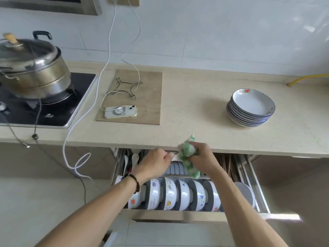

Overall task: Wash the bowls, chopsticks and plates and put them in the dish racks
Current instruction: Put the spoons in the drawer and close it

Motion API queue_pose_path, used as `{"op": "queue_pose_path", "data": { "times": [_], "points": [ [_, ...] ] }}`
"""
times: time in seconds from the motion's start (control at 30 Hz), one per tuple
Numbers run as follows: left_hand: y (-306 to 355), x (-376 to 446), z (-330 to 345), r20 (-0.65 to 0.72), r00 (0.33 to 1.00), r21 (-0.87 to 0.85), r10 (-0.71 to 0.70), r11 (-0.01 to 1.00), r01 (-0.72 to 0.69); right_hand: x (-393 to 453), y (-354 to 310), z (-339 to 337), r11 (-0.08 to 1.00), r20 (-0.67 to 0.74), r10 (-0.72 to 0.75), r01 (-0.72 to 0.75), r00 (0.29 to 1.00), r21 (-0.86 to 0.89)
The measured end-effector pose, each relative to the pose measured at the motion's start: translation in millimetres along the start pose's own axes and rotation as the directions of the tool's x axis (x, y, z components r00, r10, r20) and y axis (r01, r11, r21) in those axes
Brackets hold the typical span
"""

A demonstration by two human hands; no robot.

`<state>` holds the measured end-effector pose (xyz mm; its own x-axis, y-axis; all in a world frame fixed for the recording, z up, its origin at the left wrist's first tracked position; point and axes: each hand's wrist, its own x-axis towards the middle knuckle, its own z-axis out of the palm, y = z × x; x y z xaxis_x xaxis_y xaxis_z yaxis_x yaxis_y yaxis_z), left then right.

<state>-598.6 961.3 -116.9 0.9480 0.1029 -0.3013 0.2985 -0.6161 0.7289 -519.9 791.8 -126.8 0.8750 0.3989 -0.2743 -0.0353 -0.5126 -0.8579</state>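
Observation:
A stack of several white plates with blue rims (251,107) stands on the counter at the right. Below the counter edge a pull-out dish rack drawer (257,186) is open. A row of several patterned white bowls (170,193) stands on edge in its front slots. Brown chopsticks (227,164) lie along its right side. My right hand (201,155) grips a green-and-white cloth (188,157) over the back of the drawer. My left hand (154,163) pinches a small white dish (173,156) against the cloth; most of that dish is hidden.
A steel steamer pot (33,68) sits on the black stove (53,113) at the left. A phone (121,111) lies charging on a brown board (147,104), and white cables (74,139) hang over the counter edge. A yellow hose (306,79) runs along the far right wall.

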Motion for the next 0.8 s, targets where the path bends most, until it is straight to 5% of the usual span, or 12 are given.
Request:
{"op": "queue_pose_path", "data": {
  "times": [0.1,0.2,0.27,0.33,0.4,0.47,0.53,0.8],
  "points": [
    [-39,-14,-2,-0.032,0.993,-0.114,-0.115,0.987,0.111,0,3,55,0.905,-0.110,-0.263,0.205,0.959,-0.374],
    [-71,-26,-1,-0.037,0.976,-0.230,-0.216,0.952,0.202,1,15,98,0.862,-0.167,-0.379,0.282,0.910,-0.421],
    [-96,-31,1,-0.043,0.961,-0.293,-0.272,0.923,0.248,5,19,119,0.959,-0.243,-0.206,0.146,0.948,-0.243],
    [-123,-32,6,-0.056,0.937,-0.349,-0.345,0.886,0.306,12,22,136,0.990,-0.317,0.118,-0.085,0.941,0.115],
    [-152,-27,10,-0.070,0.897,-0.429,-0.436,0.825,0.367,20,28,148,0.819,-0.247,0.400,-0.223,0.883,0.529],
    [-178,-16,13,-0.068,0.868,-0.501,-0.492,0.769,0.396,25,35,159,0.586,-0.067,0.518,-0.297,0.852,0.754],
    [-201,1,15,-0.053,0.853,-0.536,-0.520,0.735,0.415,31,46,169,0.516,0.017,0.537,-0.345,0.843,0.784],
    [-273,100,48,-0.035,0.767,-0.556,-0.641,0.651,0.518,69,93,189,0.565,0.020,0.535,-0.375,0.845,0.735]
  ]
}}
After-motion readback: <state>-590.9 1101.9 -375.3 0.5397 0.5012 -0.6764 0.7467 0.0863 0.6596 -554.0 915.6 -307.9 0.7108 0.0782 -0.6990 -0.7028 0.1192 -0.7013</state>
